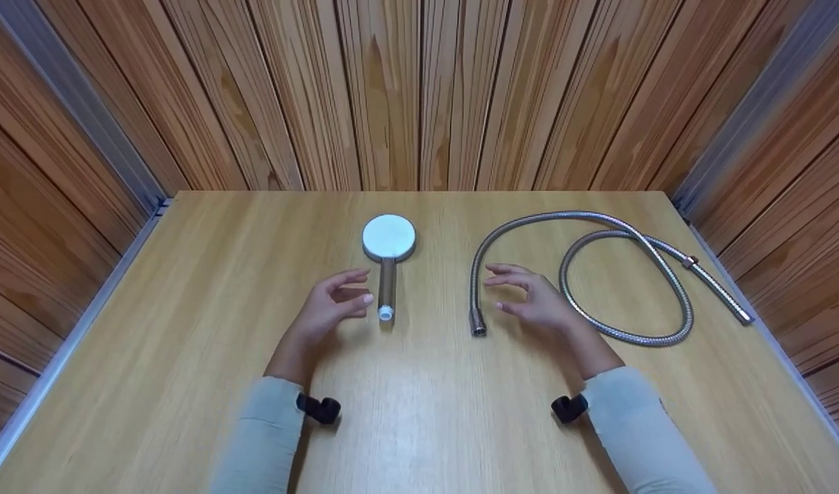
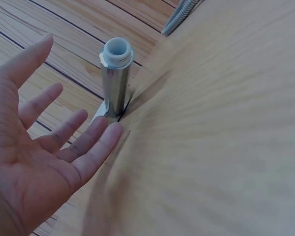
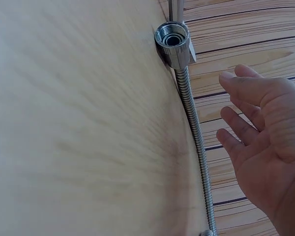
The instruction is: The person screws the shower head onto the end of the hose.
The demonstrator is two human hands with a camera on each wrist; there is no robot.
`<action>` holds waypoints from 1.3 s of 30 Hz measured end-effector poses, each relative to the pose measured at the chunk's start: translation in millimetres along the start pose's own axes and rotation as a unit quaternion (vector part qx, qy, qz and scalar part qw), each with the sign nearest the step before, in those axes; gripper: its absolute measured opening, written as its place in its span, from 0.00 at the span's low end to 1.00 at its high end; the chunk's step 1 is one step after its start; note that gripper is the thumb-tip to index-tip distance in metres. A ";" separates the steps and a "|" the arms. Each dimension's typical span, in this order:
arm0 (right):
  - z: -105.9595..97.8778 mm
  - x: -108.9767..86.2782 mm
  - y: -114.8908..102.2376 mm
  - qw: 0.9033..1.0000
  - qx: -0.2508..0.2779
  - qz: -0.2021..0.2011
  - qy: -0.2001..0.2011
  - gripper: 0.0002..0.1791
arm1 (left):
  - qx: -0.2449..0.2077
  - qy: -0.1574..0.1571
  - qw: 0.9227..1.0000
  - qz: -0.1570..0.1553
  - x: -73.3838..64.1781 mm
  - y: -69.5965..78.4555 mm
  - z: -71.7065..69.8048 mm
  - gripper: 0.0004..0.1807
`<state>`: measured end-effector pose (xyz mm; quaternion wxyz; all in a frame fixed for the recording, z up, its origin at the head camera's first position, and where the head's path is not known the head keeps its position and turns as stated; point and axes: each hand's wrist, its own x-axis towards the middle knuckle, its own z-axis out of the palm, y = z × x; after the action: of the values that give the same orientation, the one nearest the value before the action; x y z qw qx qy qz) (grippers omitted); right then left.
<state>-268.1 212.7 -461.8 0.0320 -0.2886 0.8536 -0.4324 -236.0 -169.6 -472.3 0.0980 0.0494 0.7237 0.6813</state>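
Note:
A handheld shower head with a white round face lies on the table, its metallic handle pointing toward me. The handle ends in a white threaded neck. My left hand hovers just left of that handle, fingers spread and holding nothing. To the right, a coiled metal shower hose lies in loops. Its near end carries a conical nut, and the nut's inner thread shows in the right wrist view. My right hand is beside this hose end, apart from it, fingers loosely bent around nothing.
The wooden table ends at a plank wall behind. Side walls with grey metal edges stand left and right. The hose's other end, with a small nut up the hose, lies near the right table edge.

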 end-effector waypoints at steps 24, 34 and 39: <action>20.5 24.3 5.0 0.998 0.050 0.044 -0.019 0.18 | -0.055 0.118 0.985 -0.114 38.2 -6.6 43.0 0.36; 19.9 27.0 1.0 0.997 0.026 0.070 -0.033 0.18 | -0.132 0.098 0.980 -0.112 35.2 -8.2 42.8 0.38; 20.0 28.9 2.6 0.996 0.027 0.076 -0.038 0.17 | -0.138 0.085 0.982 -0.096 30.9 -4.6 41.1 0.44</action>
<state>-287.2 184.5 -470.7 0.1050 -0.2379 0.8592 -0.4407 -257.3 -123.4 -481.4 0.1073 -0.0925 0.6299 0.7636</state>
